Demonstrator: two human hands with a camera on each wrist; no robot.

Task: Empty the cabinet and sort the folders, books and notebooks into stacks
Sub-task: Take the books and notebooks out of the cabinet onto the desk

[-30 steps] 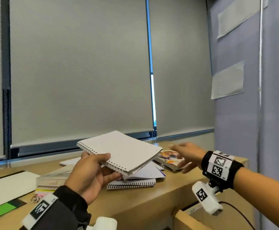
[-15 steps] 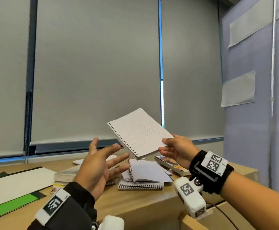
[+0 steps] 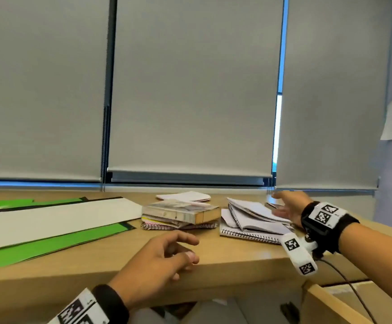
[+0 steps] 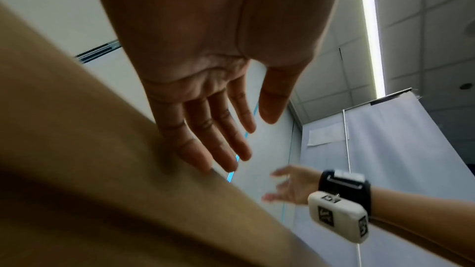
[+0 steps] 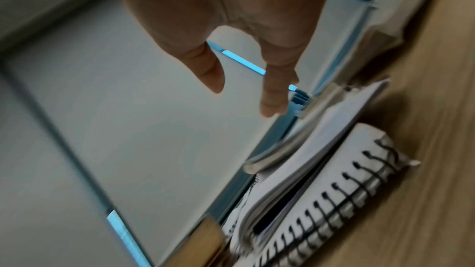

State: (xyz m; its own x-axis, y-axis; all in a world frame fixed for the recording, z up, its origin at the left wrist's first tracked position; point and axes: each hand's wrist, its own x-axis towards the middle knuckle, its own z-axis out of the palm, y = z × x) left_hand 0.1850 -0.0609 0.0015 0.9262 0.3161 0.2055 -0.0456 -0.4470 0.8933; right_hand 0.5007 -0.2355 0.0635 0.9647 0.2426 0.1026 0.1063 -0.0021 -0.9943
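Spiral notebooks [image 3: 251, 220] lie piled at the right of the wooden desk [image 3: 237, 258], the top one partly fanned open. My right hand [image 3: 281, 205] hovers open over the pile's far right side, holding nothing; the right wrist view shows the fingers [image 5: 272, 96] clear above the notebooks [image 5: 321, 180]. My left hand [image 3: 190, 250] hangs open over the desk's front edge, empty, its straight fingers [image 4: 218, 139] near the desk edge [image 4: 102, 170]. A stack of books [image 3: 181, 213] sits mid-desk on a pink spiral notebook. Green and white folders [image 3: 50, 220] lie spread at the left.
A small white notepad [image 3: 183, 196] lies behind the books by the window sill. Grey roller blinds [image 3: 190, 90] cover the windows behind the desk. An open cabinet door [image 3: 330, 305] juts out at lower right, below the desk.
The white spiral notebook went from my left hand to my right, and now lies on the notebook pile. Both hands are empty, and the left one has dropped towards the desk's front edge.
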